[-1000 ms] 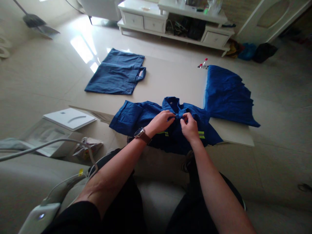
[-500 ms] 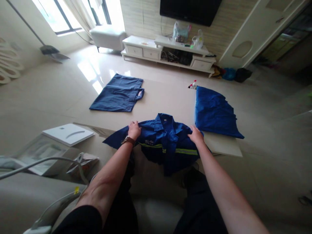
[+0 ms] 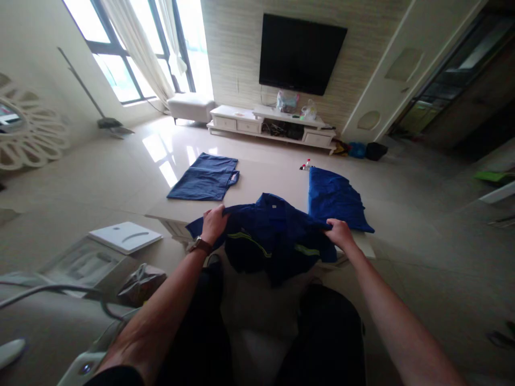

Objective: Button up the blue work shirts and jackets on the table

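Observation:
Stretched between my hands is a dark blue work jacket [image 3: 277, 236] with yellow-green stripes, its collar up at the far side and its lower part hanging over the near table edge. My left hand [image 3: 214, 223] grips it near one shoulder, fingers closed on the cloth. On the other side my right hand [image 3: 339, 234] pinches the opposite shoulder. A folded dark blue garment [image 3: 205, 178] lies on the far left of the low table [image 3: 269, 174]. Brighter blue cloth [image 3: 336, 198] is spread at the right end of the table, just beyond my right hand.
A white flat box [image 3: 124, 236] and a plastic bag [image 3: 142, 283] are to the left. Small red-capped bottles [image 3: 308, 164] stand by the table's far right edge. Beyond the floor are a white TV cabinet [image 3: 237, 123] and a grey-white ottoman [image 3: 191, 107].
My hands have lifted the jacket's shoulders, with the right hand farther out, and the cloth is pulled tauter. The camera view has tipped upward, showing more of the wall and television.

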The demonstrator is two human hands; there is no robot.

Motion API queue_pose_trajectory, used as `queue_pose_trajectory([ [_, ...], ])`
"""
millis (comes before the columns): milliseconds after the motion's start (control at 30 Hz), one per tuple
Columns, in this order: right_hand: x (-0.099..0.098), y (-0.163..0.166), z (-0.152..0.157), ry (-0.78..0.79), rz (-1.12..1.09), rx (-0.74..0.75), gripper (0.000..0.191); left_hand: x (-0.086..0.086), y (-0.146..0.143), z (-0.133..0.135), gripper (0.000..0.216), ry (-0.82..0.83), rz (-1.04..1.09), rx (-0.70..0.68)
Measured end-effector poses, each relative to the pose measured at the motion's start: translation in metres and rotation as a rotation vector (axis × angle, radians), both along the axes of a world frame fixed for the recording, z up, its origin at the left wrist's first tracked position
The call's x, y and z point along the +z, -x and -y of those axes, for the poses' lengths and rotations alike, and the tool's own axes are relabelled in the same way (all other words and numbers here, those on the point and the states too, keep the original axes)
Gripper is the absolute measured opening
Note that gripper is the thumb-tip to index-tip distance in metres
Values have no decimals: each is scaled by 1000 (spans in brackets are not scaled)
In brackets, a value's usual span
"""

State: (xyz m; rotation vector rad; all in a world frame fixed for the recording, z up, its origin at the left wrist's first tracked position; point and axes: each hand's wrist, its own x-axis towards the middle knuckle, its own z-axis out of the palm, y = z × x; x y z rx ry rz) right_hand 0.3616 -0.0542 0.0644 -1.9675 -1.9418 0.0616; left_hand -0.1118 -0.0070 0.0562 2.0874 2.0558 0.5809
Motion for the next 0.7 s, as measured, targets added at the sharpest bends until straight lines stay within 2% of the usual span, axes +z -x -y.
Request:
queue_pose_trajectory([
  [100, 41, -16, 35, -88, -94, 9, 42, 48, 8, 17, 25, -58, 24, -52],
  [200, 81, -25, 77, -134, -122, 44, 44, 95, 18, 39, 29, -98, 42, -167],
  [267, 102, -29, 106, -103, -147, 95, 46, 119, 28, 57, 35, -67, 132, -275],
  [333, 118, -32, 134, -58, -186, 154, 49, 135, 39, 74, 43, 7, 281, -348],
  [433, 133, -35, 167, -25, -223, 200, 48, 142, 55, 92, 50, 190, 486, -369],
  [533, 139, -38, 182, -5, -237, 220, 43, 138, 64, 93, 50, 302, 576, -371],
  [633, 139, -40, 165, -3, -220, 215, 41, 133, 63, 73, 47, 282, 541, -353],
  [700, 141, -41, 129, -29, -156, 194, 39, 136, 54, 42, 41, 263, 482, -361],
])
